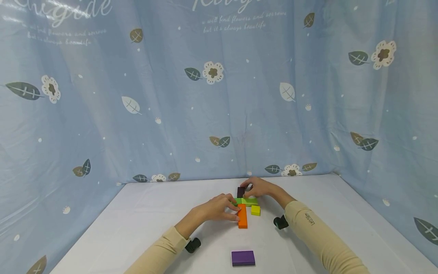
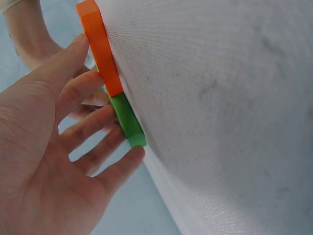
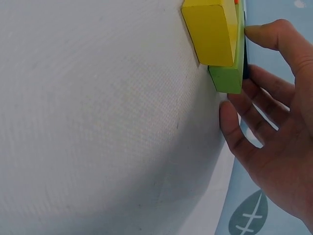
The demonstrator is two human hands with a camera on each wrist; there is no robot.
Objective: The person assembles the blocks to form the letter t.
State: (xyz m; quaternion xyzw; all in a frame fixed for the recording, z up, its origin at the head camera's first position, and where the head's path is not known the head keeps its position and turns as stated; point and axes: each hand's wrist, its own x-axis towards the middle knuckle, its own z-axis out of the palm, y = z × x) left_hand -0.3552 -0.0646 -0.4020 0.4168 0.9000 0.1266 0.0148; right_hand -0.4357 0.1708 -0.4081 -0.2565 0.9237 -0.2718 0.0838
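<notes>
An orange block (image 1: 242,217) lies lengthwise toward the person. My left hand (image 1: 217,207) touches its left side with thumb and index finger, while other fingers reach the green block (image 2: 126,115) at its far end. Beside that green piece lies a light green block (image 1: 250,202). Beyond them is a dark block (image 1: 241,191), pinched by my right hand (image 1: 260,187) with its index finger at the far end and its thumb close to the light green piece. A small yellow block (image 1: 255,210) sits right of the orange one, in front of the light green one.
A purple block (image 1: 243,258) lies apart, near the front of the white table (image 1: 137,228). Black wrist cameras hang under both sleeves, the right one (image 1: 281,222) close to the tabletop. A blue patterned curtain (image 1: 239,114) encloses the back and sides.
</notes>
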